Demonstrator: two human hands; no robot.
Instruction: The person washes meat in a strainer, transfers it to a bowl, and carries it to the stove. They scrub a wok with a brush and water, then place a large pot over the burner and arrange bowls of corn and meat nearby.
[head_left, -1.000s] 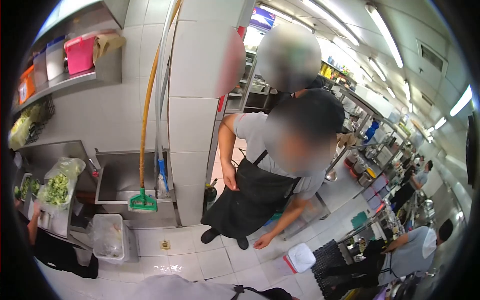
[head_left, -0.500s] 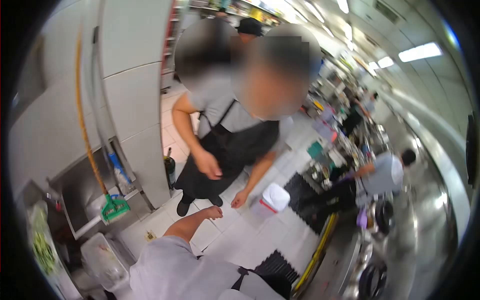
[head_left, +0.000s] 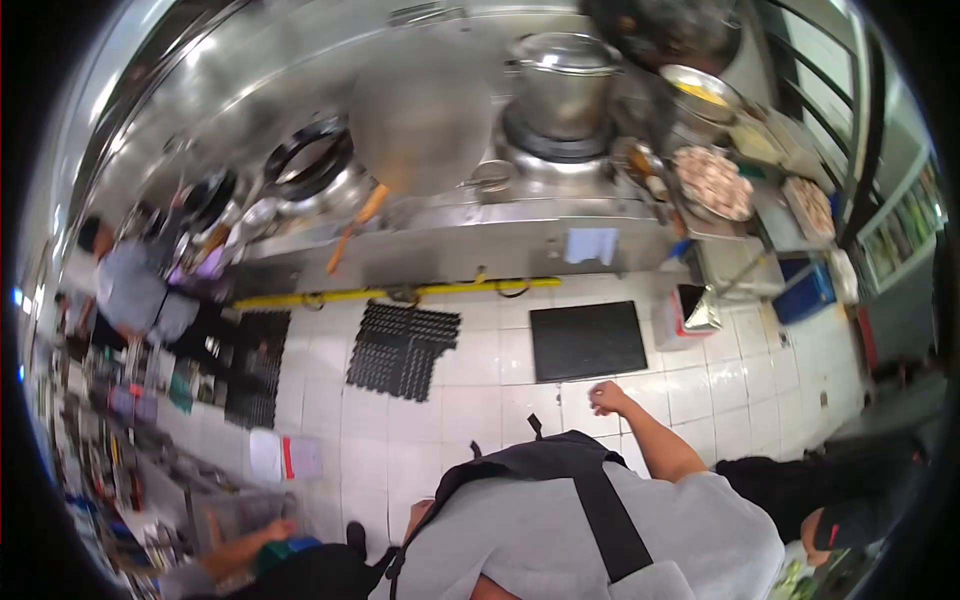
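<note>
My right hand [head_left: 605, 397] hangs in the air over the white tiled floor, below the black mat [head_left: 588, 342] in the view. Its fingers are loosely curled, a little apart, with nothing in them. Only a small part of my left hand [head_left: 420, 512] shows beside my black apron [head_left: 530, 450]; its fingers are hidden. Ahead stands a steel cooking range [head_left: 450, 225] with a lidded pot [head_left: 565, 85], a small pot [head_left: 492, 178] and an orange-handled tool [head_left: 355, 228] jutting over its front edge. Neither hand touches these.
Pale meat pieces fill a bowl [head_left: 713, 183] at the right. A red-and-white bin [head_left: 690, 318] stands below it. A yellow pipe [head_left: 400, 291] runs along the range. Black studded mats [head_left: 403, 345] lie on the floor. Co-workers stand at left [head_left: 150, 300], bottom left [head_left: 240, 555] and right [head_left: 850, 500].
My view has swung from the aisle, with a co-worker close in front, to face the cooking range. My right hand is still loosely curled; my left hand now shows in part.
</note>
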